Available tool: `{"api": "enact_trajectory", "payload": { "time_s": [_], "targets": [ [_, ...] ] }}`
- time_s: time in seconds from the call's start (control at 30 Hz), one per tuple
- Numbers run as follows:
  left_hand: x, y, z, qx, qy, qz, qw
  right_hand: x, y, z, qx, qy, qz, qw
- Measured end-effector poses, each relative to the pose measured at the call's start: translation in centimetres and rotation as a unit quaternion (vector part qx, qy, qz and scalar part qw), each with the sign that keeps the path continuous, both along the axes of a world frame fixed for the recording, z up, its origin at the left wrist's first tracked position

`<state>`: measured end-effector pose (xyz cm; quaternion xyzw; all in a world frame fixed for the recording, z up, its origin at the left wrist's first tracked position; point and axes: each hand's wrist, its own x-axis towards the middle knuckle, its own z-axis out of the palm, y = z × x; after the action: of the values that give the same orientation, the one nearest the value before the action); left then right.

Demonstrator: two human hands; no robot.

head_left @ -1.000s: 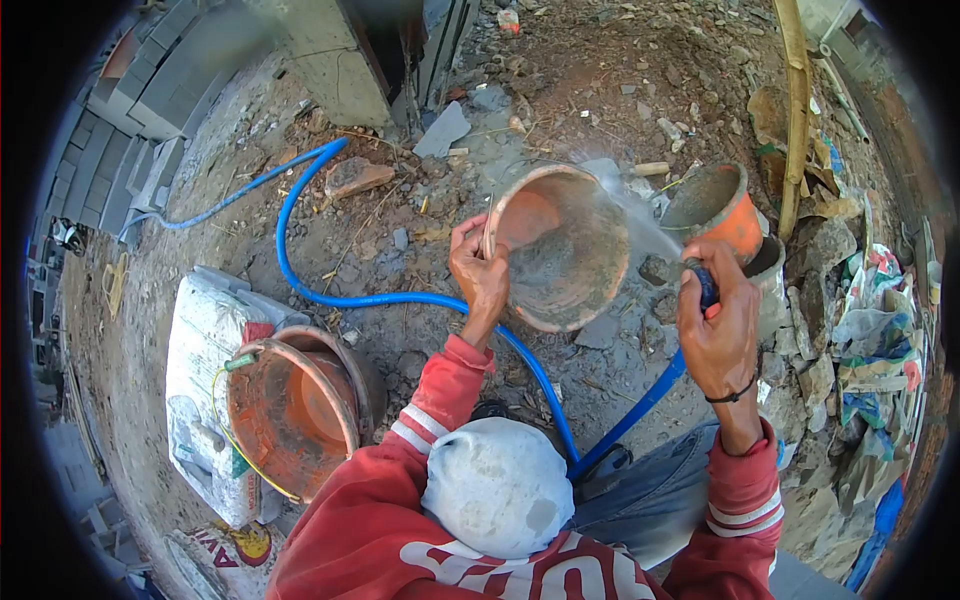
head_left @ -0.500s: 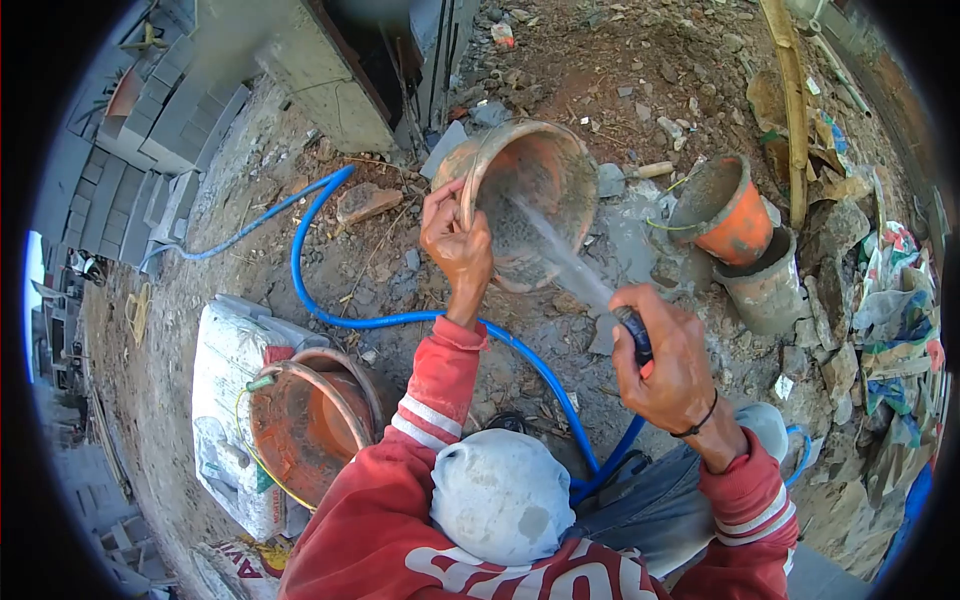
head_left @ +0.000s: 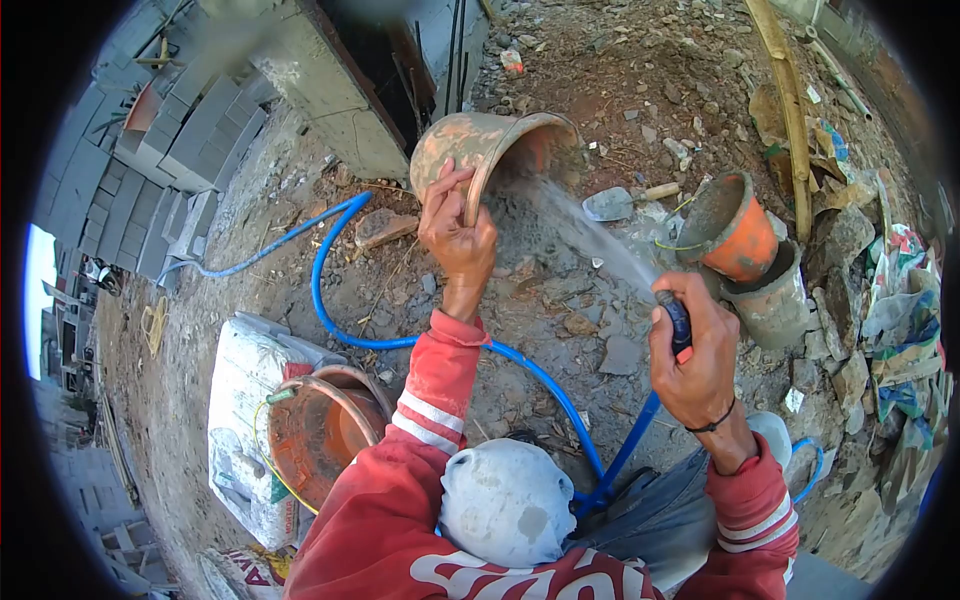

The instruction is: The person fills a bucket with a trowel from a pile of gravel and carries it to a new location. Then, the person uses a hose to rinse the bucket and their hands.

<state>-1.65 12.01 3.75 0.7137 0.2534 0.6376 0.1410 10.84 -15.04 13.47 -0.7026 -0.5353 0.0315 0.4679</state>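
Note:
My left hand (head_left: 458, 235) grips the rim of a mud-stained orange bucket (head_left: 455, 145) at the top middle, which lies tipped with its mouth facing down and to the right. In my right hand (head_left: 695, 350) is the dark nozzle (head_left: 676, 322) of a blue hose (head_left: 540, 375). Water sprays from it up and leftward into the bucket's mouth. The hose loops over the ground and passes beneath my left forearm.
Dirty orange and grey buckets (head_left: 745, 240) lean together at the right. Orange tubs (head_left: 320, 440) stand beside a white sack (head_left: 245, 400) at lower left. A concrete column (head_left: 340, 100), grey blocks (head_left: 205, 130), a wooden plank (head_left: 790, 120) and crumpled sacks (head_left: 900, 320) surround the rubble-strewn ground.
The held bucket has tilted further, its mouth now turned more downward and its outer side showing more. My right hand has moved right with the nozzle. The view has shifted slightly.

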Motion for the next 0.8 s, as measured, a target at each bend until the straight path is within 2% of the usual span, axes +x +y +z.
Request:
{"api": "enact_trajectory", "payload": {
  "time_s": [0.13, 0.2, 0.33, 0.4, 0.53, 0.8],
  "targets": [
    [0.7, 1.0, 0.4, 0.026, 0.014, 0.003, 1.0, 0.1, -0.1, 0.1, 0.009, 0.0, 0.006, 1.0],
    [0.8, 1.4, 1.2, 0.07, 0.051, 0.05, 0.995, -0.2, -0.1, -0.5, 0.005, -0.001, 0.032, 0.999],
    [0.0, 2.7, 2.5, 0.112, 0.061, 0.078, 0.989, -0.6, 0.1, -0.4, 0.013, 0.017, 0.045, 0.999],
    [-0.5, 3.1, 3.1, 0.117, 0.064, 0.077, 0.988, -0.4, 0.1, -0.7, 0.064, 0.003, 0.031, 0.997],
    [-1.1, 3.2, 3.6, 0.115, 0.066, 0.061, 0.989, -0.3, -0.2, 0.1, 0.081, -0.009, 0.021, 0.996],
    [-0.6, 2.4, 3.1, 0.078, 0.045, 0.041, 0.995, 0.2, -0.3, 0.3, 0.063, -0.026, -0.013, 0.998]
  ]
}}
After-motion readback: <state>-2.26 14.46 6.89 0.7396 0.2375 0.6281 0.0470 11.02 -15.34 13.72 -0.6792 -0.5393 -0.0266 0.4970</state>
